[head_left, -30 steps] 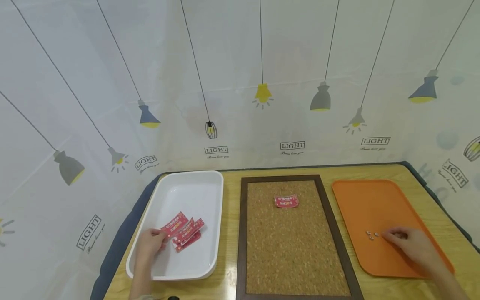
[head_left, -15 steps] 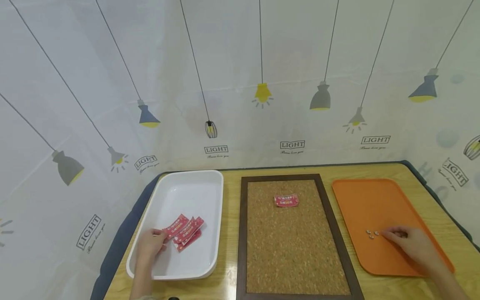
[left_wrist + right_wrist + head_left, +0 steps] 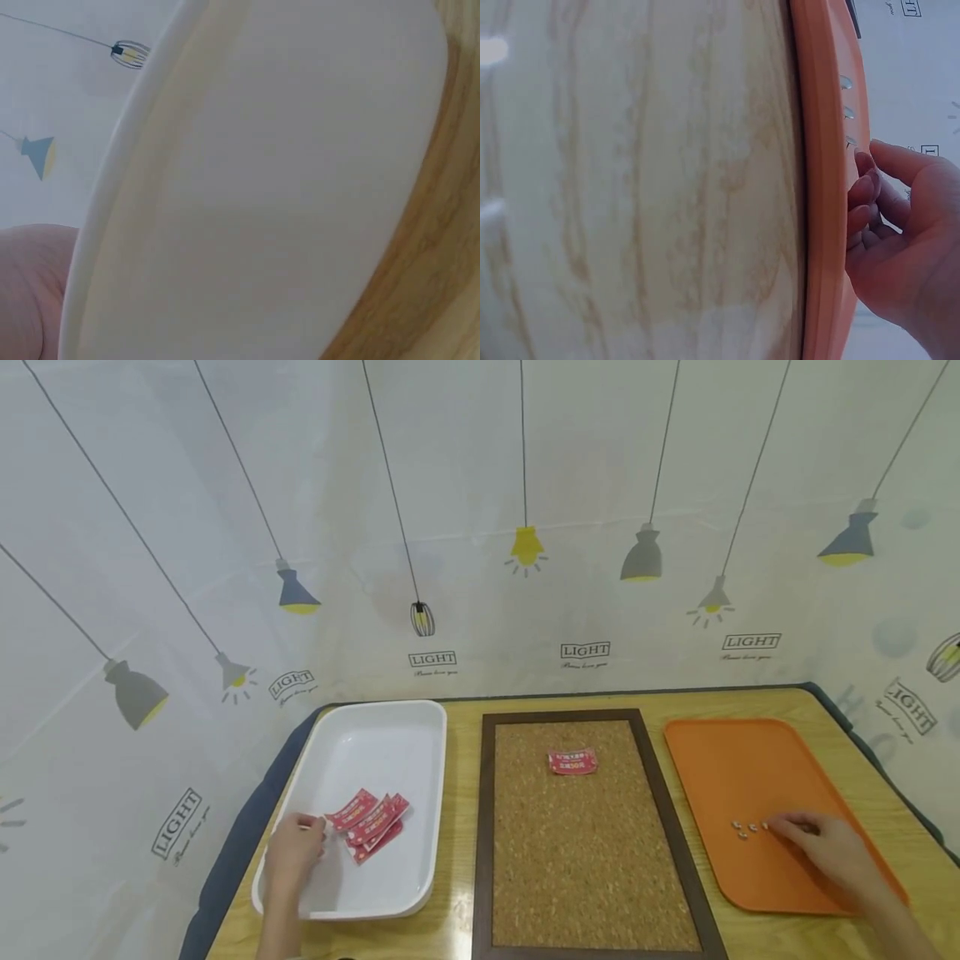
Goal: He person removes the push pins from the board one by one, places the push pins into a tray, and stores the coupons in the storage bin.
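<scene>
Red printed coupons lie overlapped in the white tray. My left hand has its curled fingertips at the left end of the top coupon, seeming to pinch its edge. In the left wrist view only the tray's outer wall and part of the hand show. Over the orange tray my right hand has curled fingers, with a small silver thumbtack at the tips of thumb and forefinger. Several other thumbtacks lie just left of it.
A dark-framed cork board lies between the two trays, with one red coupon near its far end. All stand on a wooden table, before a white curtain printed with lamps.
The top coupon's left end has sunk slightly, and my left hand has shifted slightly left off it. My right fingertips dipped toward the thumbtacks, then drew back slightly right; a thumbtack now shows at them.
</scene>
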A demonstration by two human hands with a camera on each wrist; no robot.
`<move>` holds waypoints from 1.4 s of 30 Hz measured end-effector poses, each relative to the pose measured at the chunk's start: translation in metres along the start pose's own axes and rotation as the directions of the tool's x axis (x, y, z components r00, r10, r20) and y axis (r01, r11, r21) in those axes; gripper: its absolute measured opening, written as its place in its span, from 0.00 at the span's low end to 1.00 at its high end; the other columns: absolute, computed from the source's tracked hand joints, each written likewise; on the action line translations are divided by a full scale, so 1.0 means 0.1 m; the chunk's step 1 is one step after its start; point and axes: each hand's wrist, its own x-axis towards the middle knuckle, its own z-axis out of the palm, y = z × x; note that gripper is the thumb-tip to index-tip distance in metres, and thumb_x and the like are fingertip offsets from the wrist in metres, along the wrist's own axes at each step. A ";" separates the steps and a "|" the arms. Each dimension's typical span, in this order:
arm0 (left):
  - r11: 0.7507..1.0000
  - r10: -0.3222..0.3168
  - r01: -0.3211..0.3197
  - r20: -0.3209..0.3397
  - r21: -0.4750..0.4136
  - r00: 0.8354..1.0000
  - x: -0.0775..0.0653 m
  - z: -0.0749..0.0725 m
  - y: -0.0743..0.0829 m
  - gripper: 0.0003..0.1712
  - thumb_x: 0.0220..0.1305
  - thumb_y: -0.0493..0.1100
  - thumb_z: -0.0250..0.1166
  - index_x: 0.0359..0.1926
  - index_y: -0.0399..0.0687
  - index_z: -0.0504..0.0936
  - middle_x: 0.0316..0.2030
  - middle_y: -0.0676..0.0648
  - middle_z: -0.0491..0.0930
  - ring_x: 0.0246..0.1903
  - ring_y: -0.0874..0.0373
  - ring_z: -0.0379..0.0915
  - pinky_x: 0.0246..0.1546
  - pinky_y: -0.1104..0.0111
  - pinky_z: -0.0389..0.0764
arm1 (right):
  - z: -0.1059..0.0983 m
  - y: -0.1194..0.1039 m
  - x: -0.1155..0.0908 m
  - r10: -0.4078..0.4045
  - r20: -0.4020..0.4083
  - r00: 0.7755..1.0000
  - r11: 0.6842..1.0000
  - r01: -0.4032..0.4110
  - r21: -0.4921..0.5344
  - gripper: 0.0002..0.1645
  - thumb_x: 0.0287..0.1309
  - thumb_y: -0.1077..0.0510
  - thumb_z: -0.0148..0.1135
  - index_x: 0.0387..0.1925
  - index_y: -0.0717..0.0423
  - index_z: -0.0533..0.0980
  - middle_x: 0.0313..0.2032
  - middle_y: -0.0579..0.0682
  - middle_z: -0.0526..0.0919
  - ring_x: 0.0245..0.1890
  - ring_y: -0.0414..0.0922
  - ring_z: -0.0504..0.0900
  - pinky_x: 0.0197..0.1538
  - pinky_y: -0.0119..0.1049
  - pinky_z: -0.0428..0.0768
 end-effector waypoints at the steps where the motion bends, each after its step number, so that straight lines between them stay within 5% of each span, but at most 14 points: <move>1: 1.000 -0.002 0.002 0.001 -0.001 1.000 0.00 -0.01 0.01 0.21 0.72 0.45 0.54 0.50 0.28 0.75 0.36 0.36 0.84 0.27 0.54 0.80 0.27 0.66 0.72 | 0.00 0.00 0.00 0.007 0.004 1.000 1.000 -0.008 0.025 0.38 0.73 0.40 0.54 0.55 0.77 0.75 0.38 0.57 0.84 0.33 0.40 0.78 0.34 0.33 0.77; 8: 1.000 0.022 -0.022 -0.032 0.017 0.999 -0.01 -0.04 0.07 0.21 0.70 0.45 0.54 0.51 0.28 0.76 0.35 0.35 0.83 0.30 0.48 0.80 0.30 0.61 0.73 | -0.02 -0.04 -0.04 0.052 0.012 0.999 0.991 -0.053 0.120 0.42 0.75 0.39 0.50 0.59 0.80 0.69 0.32 0.49 0.80 0.30 0.40 0.76 0.33 0.34 0.77; 19: 0.996 0.089 -0.088 -0.086 0.018 0.992 -0.09 0.01 0.28 0.20 0.71 0.44 0.54 0.51 0.29 0.75 0.46 0.27 0.79 0.44 0.35 0.76 0.43 0.48 0.75 | -0.07 -0.21 -0.07 0.058 -0.123 0.991 0.988 -0.039 0.150 0.41 0.75 0.39 0.49 0.60 0.77 0.69 0.37 0.51 0.84 0.29 0.33 0.77 0.32 0.31 0.79; 30: 0.985 0.171 -0.172 -0.073 -0.010 0.983 -0.17 0.14 0.52 0.18 0.71 0.43 0.57 0.51 0.31 0.77 0.42 0.32 0.81 0.37 0.42 0.80 0.34 0.54 0.79 | 0.00 -0.40 -0.04 -0.008 -0.171 0.985 0.967 0.051 0.250 0.37 0.73 0.43 0.56 0.56 0.77 0.73 0.30 0.40 0.85 0.29 0.35 0.81 0.31 0.31 0.81; 34: 0.981 0.187 -0.189 -0.049 -0.049 0.981 -0.18 0.22 0.60 0.17 0.72 0.43 0.58 0.52 0.32 0.77 0.41 0.34 0.81 0.36 0.45 0.79 0.31 0.59 0.79 | 0.05 -0.49 -0.01 -0.031 -0.152 0.988 0.962 0.070 0.263 0.36 0.74 0.43 0.55 0.57 0.77 0.72 0.32 0.45 0.84 0.29 0.38 0.80 0.32 0.33 0.82; 42: 0.958 0.266 -0.267 -0.028 -0.108 0.964 -0.21 0.37 0.72 0.15 0.71 0.42 0.59 0.51 0.35 0.79 0.41 0.39 0.82 0.40 0.46 0.79 0.43 0.55 0.79 | 0.13 -0.72 0.04 -0.084 -0.137 0.987 0.971 0.112 0.213 0.37 0.73 0.40 0.53 0.57 0.73 0.73 0.35 0.53 0.84 0.28 0.43 0.79 0.29 0.37 0.79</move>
